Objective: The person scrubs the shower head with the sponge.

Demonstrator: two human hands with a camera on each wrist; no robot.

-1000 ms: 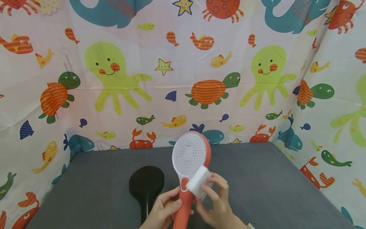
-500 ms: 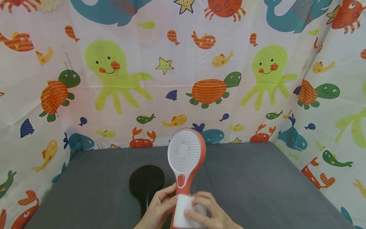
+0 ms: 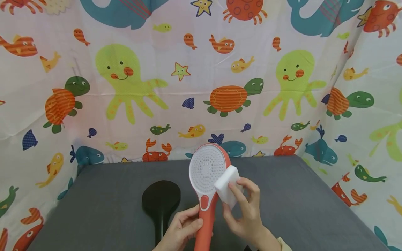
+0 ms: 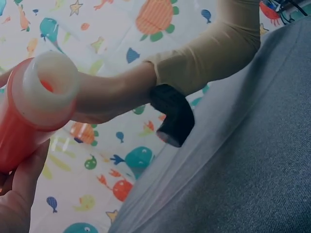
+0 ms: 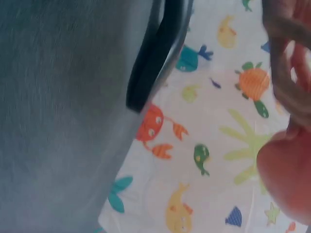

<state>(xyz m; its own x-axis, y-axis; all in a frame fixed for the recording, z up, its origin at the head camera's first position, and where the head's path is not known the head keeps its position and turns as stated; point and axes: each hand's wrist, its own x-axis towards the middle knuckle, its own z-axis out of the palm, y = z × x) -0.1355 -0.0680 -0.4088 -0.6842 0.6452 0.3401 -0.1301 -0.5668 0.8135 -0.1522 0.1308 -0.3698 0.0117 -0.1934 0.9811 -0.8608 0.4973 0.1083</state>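
Note:
A coral-and-white handheld shower head point(image 3: 208, 169) stands tilted upright above the table, its white nozzle face turned to me. My left hand point(image 3: 182, 225) grips its coral handle point(image 4: 34, 121); in the left wrist view the handle's hollow white end shows. My right hand point(image 3: 246, 212) pinches a white sponge block point(image 3: 227, 184) between thumb and fingers. The sponge is against the right edge of the shower head, near its neck. In the right wrist view only parts of the right hand point(image 5: 291, 165) show, and the sponge is out of sight.
On the grey-covered table point(image 3: 103, 205), left of the hands, lies a black object point(image 3: 161, 200) with a round head and a long handle. A curtain point(image 3: 188, 87) printed with sea animals rises behind the table and along both sides.
The sponge went down over the handle, then back up to the right edge of the head. The shower head shifted slightly left, then back right, still in the left hand.

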